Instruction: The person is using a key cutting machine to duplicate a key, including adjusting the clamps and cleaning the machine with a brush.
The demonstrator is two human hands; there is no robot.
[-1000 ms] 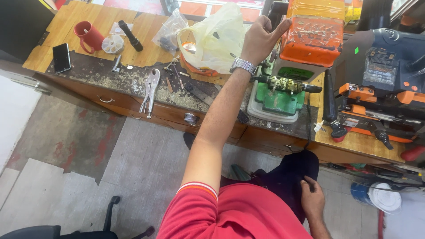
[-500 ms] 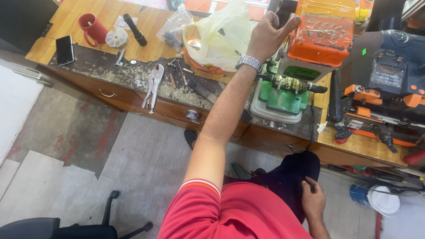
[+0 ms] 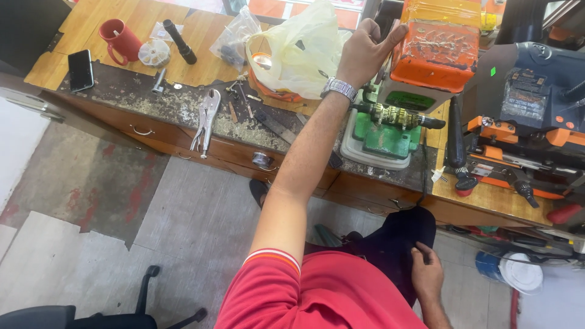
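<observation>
The left hand (image 3: 364, 52) is raised to the back of the workbench (image 3: 201, 67) and is curled, thumb stretched out against the left edge of an orange machine housing (image 3: 436, 55). A dark object seems to be pinched between the fingers just above the knuckles, though it is too small and too hidden to be named. A metal wristwatch (image 3: 339, 89) is worn on that arm.

The housing is a boxy orange cover, scuffed and streaked with pale dust, capped with yellowish tape. It is mounted above a green machine base (image 3: 384, 137) set on a pale tray at the bench's front edge. Across the base a horizontal shaft with brass-coloured toothed wheels (image 3: 396, 114) is carried, ending in a dark handle on the right.

Just left of the hand a pale yellow plastic bag (image 3: 298, 52) is heaped. Further left, locking pliers (image 3: 206, 119) are laid on the gritty dark strip of the bench, with a red mug (image 3: 120, 39) and a black phone (image 3: 80, 69) well beyond.

The right hand (image 3: 426, 277) is rested low on dark trousers (image 3: 396, 244), fingers loosely bent, nothing held.
</observation>
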